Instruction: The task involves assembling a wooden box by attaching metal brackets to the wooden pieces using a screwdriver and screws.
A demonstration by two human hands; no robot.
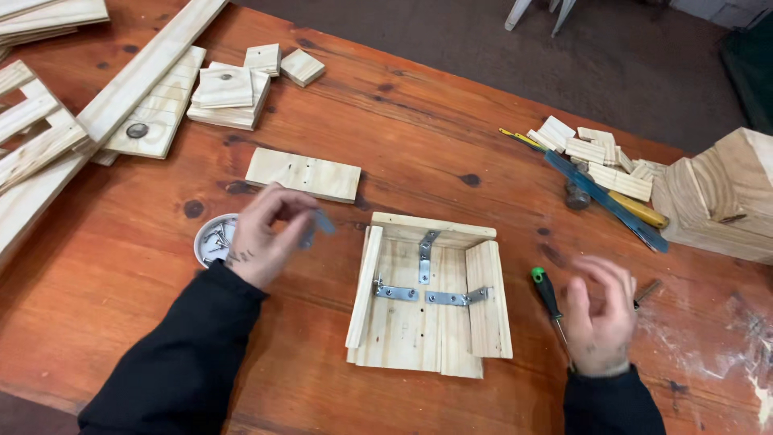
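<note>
Left hand (262, 234) pinches a small metal bracket (322, 221); pale box (431, 294) shows 3 brackets; right hand (600, 318) half-curled, empty

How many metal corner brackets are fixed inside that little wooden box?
3: one on the back wall, one at the left wall, one at the right wall. Others may be hidden.

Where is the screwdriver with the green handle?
In the head view, the green-handled screwdriver lies on the wooden table, on the right side, between the open wooden box and the right hand.
</note>
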